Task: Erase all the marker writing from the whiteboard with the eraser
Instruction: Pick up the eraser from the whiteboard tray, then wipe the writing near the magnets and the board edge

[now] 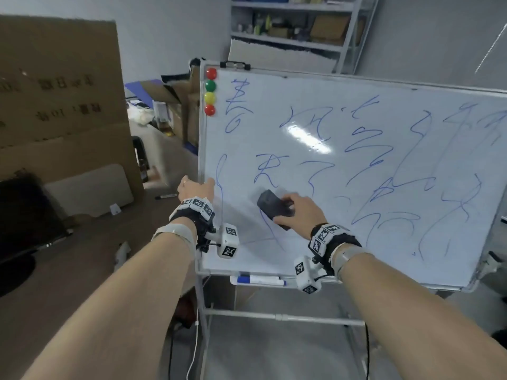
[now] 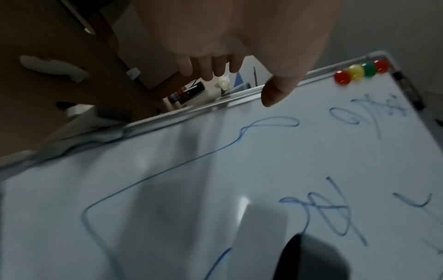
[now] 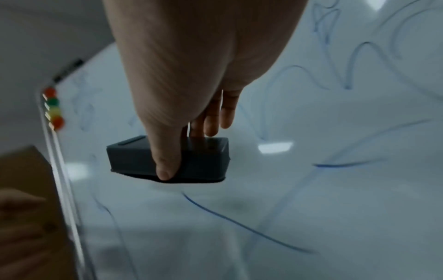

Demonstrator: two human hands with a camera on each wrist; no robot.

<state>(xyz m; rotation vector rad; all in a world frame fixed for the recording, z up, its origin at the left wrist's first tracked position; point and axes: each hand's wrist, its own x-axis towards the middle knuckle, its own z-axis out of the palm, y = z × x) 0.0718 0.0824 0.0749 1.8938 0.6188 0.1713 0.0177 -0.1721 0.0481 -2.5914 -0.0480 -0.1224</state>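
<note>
The whiteboard (image 1: 260, 138) stands tilted on a wheeled frame, covered in blue marker writing (image 1: 365, 144) across most of its face. My right hand (image 1: 288, 212) grips a dark grey eraser (image 1: 273, 208) and presses it flat against the board's lower left part. In the right wrist view the thumb lies over the eraser (image 3: 134, 157), with the fingers behind it. My left hand (image 1: 203, 185) holds the board's left edge: the left wrist view shows the thumb (image 2: 275, 94) on the front of the frame and the fingers curled behind it. A blue line (image 2: 263, 123) runs just below the thumb.
Round magnets (image 1: 210, 91) in red, green and yellow sit in the board's top left corner, and a black clip (image 1: 235, 65) on its top edge. A blue-capped marker (image 1: 260, 280) lies in the tray. Cardboard boxes (image 1: 60, 105) stand at the left, shelves (image 1: 296, 23) behind.
</note>
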